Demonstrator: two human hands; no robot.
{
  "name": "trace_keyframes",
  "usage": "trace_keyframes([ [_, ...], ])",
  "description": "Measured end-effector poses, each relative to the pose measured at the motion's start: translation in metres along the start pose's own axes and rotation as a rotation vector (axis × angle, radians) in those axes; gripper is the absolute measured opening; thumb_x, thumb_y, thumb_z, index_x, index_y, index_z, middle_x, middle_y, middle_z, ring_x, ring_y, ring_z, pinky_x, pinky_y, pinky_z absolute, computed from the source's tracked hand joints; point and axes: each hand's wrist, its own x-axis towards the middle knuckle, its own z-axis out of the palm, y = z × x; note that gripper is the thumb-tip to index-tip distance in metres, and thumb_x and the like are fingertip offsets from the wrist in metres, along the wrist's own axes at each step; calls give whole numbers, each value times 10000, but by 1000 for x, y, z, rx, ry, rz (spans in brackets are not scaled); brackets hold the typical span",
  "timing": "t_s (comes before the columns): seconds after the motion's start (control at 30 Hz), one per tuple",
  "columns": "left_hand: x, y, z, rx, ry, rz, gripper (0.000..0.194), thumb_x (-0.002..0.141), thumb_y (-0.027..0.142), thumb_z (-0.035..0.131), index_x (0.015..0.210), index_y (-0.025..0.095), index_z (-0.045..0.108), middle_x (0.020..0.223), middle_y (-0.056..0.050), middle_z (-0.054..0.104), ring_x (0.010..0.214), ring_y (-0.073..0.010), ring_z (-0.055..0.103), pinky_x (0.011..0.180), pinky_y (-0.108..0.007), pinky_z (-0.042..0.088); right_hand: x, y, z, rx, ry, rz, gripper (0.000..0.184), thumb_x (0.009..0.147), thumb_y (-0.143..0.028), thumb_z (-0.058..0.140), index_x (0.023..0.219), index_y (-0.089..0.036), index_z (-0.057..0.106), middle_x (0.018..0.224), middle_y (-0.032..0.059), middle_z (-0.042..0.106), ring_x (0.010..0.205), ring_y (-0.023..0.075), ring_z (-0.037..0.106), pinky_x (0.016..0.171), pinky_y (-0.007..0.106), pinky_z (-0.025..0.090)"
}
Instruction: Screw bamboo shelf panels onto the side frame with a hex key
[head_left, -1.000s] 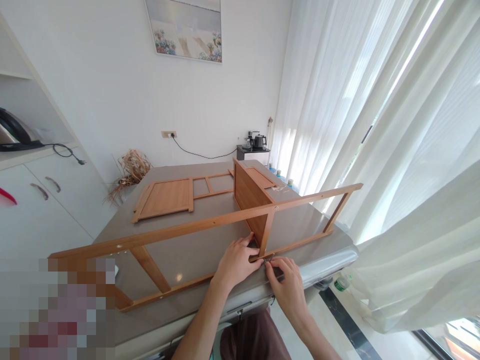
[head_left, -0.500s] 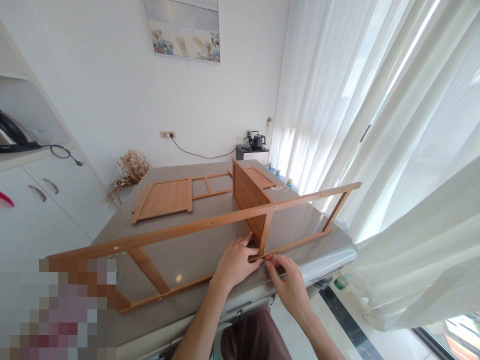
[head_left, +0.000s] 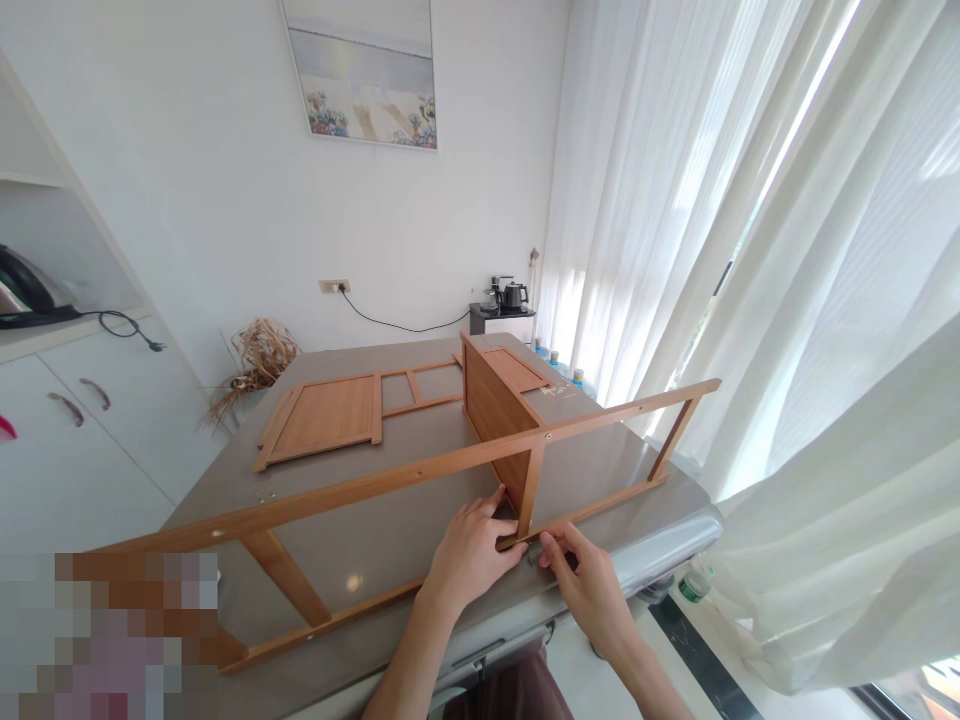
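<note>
A wooden ladder-like side frame (head_left: 420, 472) stands on its long edge near the front of the table, with a flat wooden shelf panel (head_left: 491, 400) joined to it and running away from me. My left hand (head_left: 472, 548) grips the frame's lower rail where the short crosspiece (head_left: 530, 490) meets it, fingers behind and thumb in front. Just right of that joint, my right hand (head_left: 581, 565) has thumb and fingertips pinched together beside the lower rail. Something small and dark shows at its fingertips, too small to name.
More wooden pieces, a panelled frame (head_left: 330, 415) and another panel (head_left: 517, 368), lie farther back on the grey table (head_left: 360, 343). White curtains (head_left: 787, 400) hang at the right. Pixelation covers the lower-left corner, including the frame's left end. A bottle (head_left: 696, 580) stands on the floor.
My right hand has shifted slightly right, away from the joint. The left hand keeps its grip on the frame. The whole view has tilted up a little.
</note>
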Motion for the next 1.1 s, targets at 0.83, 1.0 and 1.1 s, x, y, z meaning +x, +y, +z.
trace_keyframes([
  [0.83,1,1,0,4,0,9,209,876,439,620,1020,369,755,1458,28,516,1182,-257,578,1019,-393,450,3,-11,-37,-354,-127,-151,139,877,-183,479,854,-221,610,756,8,641,751,191,605,696,304,460],
  [1.0,0,1,0,7,-7,6,224,883,442,609,1044,371,748,1453,21,522,1173,-259,582,1005,-402,457,13,-18,-40,-533,-193,-310,169,765,-46,490,737,-209,525,713,-3,579,725,183,558,736,330,436],
  [1.1,0,1,0,10,-6,9,218,882,434,613,1038,368,750,1452,19,522,1170,-258,584,1000,-398,460,17,-18,-44,-435,-269,-283,146,815,-82,510,797,-216,568,748,-5,601,743,177,577,713,302,449],
])
